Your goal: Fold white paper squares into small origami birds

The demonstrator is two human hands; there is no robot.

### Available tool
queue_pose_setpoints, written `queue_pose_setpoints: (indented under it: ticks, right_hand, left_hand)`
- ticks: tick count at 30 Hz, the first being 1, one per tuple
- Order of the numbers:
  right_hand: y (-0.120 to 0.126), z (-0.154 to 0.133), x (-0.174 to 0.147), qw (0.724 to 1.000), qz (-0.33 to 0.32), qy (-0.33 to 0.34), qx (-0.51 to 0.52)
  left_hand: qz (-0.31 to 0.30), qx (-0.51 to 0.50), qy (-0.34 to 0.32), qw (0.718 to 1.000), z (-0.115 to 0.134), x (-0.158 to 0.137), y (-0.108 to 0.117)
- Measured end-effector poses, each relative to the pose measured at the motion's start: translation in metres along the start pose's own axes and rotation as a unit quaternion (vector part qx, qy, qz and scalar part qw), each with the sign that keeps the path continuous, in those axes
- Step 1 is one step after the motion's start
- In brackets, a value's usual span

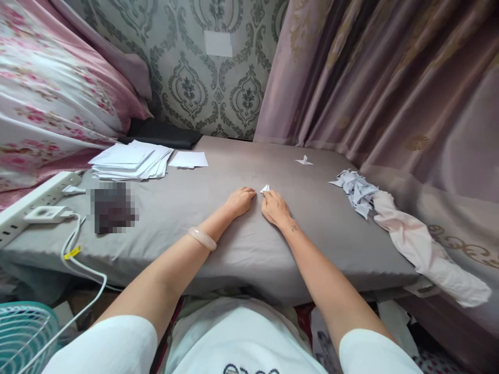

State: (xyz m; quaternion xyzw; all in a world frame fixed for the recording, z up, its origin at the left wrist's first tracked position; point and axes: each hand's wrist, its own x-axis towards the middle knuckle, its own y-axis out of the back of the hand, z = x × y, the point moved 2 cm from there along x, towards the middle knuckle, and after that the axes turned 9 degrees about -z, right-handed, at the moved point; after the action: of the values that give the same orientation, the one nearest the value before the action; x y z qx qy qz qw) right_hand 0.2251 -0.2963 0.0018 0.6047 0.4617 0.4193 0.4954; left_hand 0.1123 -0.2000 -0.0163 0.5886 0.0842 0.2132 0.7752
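Observation:
A small folded piece of white paper lies on the grey cloth in front of me. The fingertips of my right hand are closed over its lower edge and hold it against the surface. Just left of the paper, apart from it, my left hand rests on the cloth. Its fingers lie loosely stretched toward the paper, with nothing visible in them. Farther back on the right sits a folded paper shape with pointed ends. Many similar folded papers form a pile at the right edge.
A stack of white paper sheets stands at the back left, with a few sheets beside it. Nearer are a blurred dark object and a white power strip with cables. A pale cloth hangs over the right edge.

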Motion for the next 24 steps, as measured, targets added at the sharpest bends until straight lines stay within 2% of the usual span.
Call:
queue_pose_setpoints:
  ticks: [6,15,24]
  right_hand:
    - [0.000,-0.006,0.000,1.000,-0.007,-0.011,-0.017]
    - [0.006,-0.006,0.012,0.998,-0.042,-0.011,-0.049]
    - [0.005,-0.011,0.008,0.998,-0.037,-0.001,-0.060]
  left_hand:
    - [0.021,-0.006,0.018,1.000,-0.003,-0.010,0.001]
    - [0.006,-0.004,0.005,1.000,-0.002,-0.006,0.005]
    - [-0.005,-0.026,0.001,1.000,-0.007,-0.002,0.009]
